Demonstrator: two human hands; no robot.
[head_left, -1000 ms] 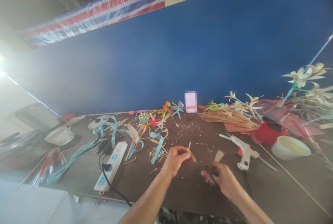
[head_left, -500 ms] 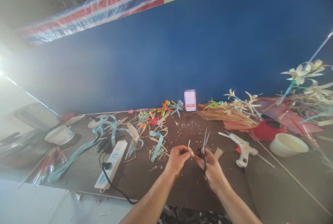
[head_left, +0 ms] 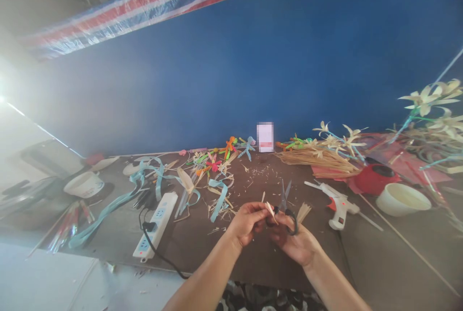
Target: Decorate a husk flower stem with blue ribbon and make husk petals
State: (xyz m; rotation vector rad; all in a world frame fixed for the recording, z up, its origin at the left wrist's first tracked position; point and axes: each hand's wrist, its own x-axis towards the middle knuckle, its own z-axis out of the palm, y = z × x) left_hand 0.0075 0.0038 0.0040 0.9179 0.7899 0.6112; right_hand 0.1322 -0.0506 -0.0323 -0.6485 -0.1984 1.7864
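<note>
Near the middle of the dark table, my left hand [head_left: 248, 223] pinches a small pale strip [head_left: 270, 209], which looks like dried straw or husk. My right hand [head_left: 294, 243] is turned partly palm up, with black-handled scissors [head_left: 287, 205] hooked on its fingers. The scissor blades point away from me and stand a little apart. Fingertips of my right hand come close to the strip's lower end; whether they touch it I cannot tell. Just beyond the right hand lies a small bundle of straw pieces [head_left: 304, 212].
A white glue gun [head_left: 338, 205] and a cream bowl [head_left: 403, 201] are on the right. On the left lie a power strip [head_left: 156, 226] with a black cord and light-blue ribbon [head_left: 104, 222]. Straw bundles [head_left: 318, 160], pale flowers [head_left: 425, 99] and colourful pipe-cleaner figures [head_left: 229, 148] line the back.
My right hand has rolled more palm up, and the scissors have swung with it, handles now lower right. The pale strip now shows more clearly between my hands.
</note>
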